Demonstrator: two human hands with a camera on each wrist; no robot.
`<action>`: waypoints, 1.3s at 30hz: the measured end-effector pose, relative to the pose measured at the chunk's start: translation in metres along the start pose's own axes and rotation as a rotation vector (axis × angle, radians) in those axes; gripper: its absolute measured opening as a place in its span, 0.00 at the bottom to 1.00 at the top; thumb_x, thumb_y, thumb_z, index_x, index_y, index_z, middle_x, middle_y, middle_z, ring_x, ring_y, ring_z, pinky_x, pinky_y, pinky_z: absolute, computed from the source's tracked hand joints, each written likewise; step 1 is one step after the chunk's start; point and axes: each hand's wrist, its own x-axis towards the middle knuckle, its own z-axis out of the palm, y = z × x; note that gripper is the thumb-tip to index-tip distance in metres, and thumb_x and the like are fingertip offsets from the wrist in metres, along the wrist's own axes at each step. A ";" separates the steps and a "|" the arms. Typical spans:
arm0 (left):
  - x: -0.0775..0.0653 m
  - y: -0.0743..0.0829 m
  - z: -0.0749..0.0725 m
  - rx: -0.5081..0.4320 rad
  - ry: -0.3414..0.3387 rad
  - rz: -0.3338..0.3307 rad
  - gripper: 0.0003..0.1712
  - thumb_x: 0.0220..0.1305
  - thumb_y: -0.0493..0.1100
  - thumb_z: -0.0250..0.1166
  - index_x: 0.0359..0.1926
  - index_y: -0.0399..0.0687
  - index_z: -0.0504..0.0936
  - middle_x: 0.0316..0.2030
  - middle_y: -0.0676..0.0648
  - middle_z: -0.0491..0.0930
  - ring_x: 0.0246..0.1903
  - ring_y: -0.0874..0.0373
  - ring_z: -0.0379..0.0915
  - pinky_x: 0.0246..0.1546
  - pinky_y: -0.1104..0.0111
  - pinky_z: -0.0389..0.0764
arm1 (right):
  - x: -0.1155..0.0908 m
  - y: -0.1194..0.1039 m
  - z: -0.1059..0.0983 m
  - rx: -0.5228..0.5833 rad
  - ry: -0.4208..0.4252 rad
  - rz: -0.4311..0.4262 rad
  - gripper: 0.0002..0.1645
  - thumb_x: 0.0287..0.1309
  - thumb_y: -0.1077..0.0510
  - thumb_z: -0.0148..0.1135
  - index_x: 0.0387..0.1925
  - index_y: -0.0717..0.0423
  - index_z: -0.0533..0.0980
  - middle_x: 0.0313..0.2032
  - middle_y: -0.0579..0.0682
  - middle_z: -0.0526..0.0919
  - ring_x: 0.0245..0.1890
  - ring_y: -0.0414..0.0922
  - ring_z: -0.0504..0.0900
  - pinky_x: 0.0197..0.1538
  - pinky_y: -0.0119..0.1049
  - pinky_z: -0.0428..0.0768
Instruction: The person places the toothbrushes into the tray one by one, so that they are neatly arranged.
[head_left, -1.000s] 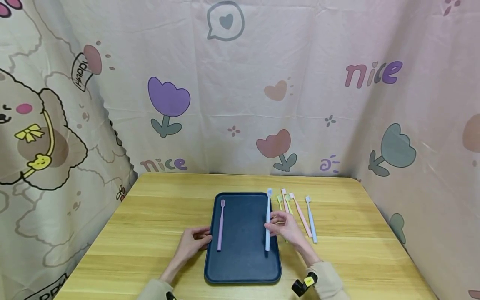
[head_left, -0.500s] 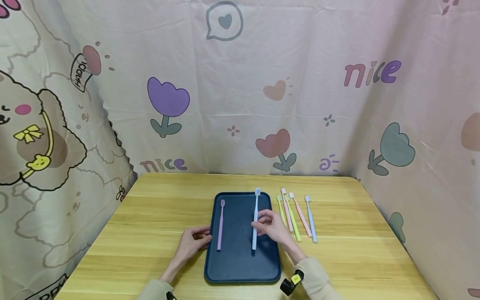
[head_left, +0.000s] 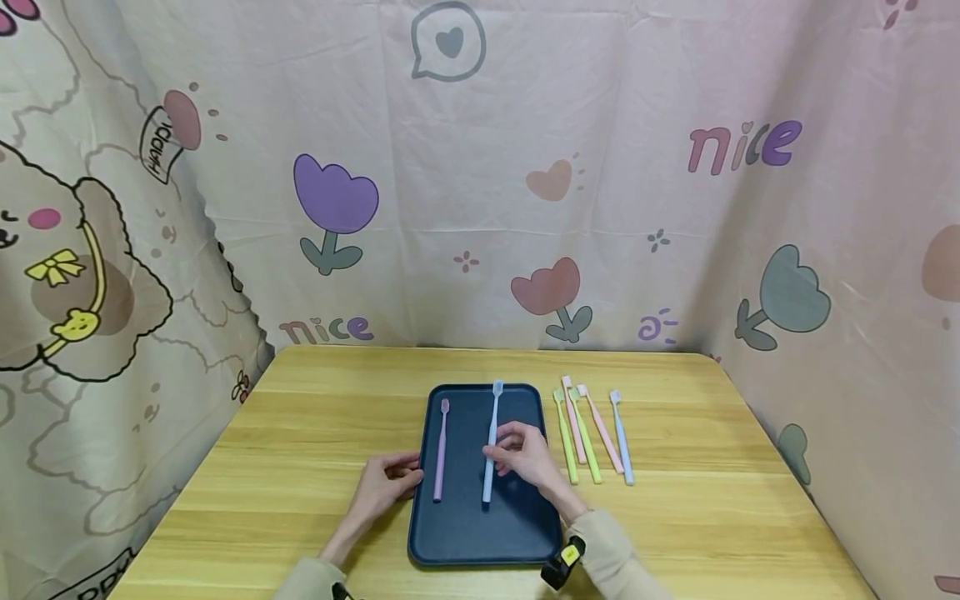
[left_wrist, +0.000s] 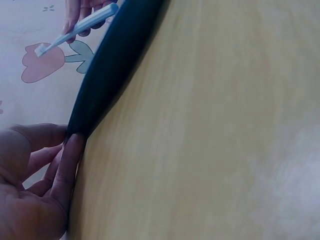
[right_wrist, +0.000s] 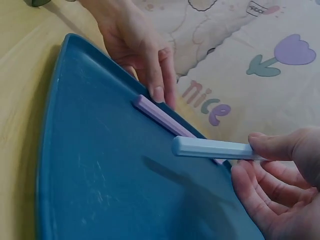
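Note:
A dark blue tray [head_left: 487, 537] lies on the wooden table. My left hand [head_left: 377, 490] grips its left rim between thumb and fingers. Along the tray's left side lies a purple toothbrush [head_left: 440, 458]. Over the middle of the tray, my right hand [head_left: 527, 458] pinches a light blue toothbrush [head_left: 488, 487] between thumb and fingers, its bristle head toward the far edge. In the right wrist view the blue handle [right_wrist: 212, 148] hangs above the tray, casting a shadow on it.
Right of the tray lie two yellow-green toothbrushes [head_left: 592, 454], two pink toothbrushes [head_left: 606, 437] and another blue toothbrush [head_left: 623, 442], heads away from me. A printed curtain [head_left: 450, 208] hangs behind the table [head_left: 300, 417] and along its sides.
My right hand has carried the light blue toothbrush left, from the tray's right rim to its middle, and lowered it slightly. The left hand and the tray have stayed put.

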 end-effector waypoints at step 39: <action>0.000 -0.002 0.002 0.013 0.016 -0.009 0.21 0.62 0.32 0.69 0.56 0.29 0.81 0.44 0.34 0.85 0.35 0.61 0.80 0.32 0.68 0.88 | 0.025 0.020 0.045 0.039 -0.052 0.020 0.19 0.62 0.61 0.68 0.50 0.70 0.75 0.31 0.69 0.86 0.18 0.38 0.82 0.27 0.42 0.88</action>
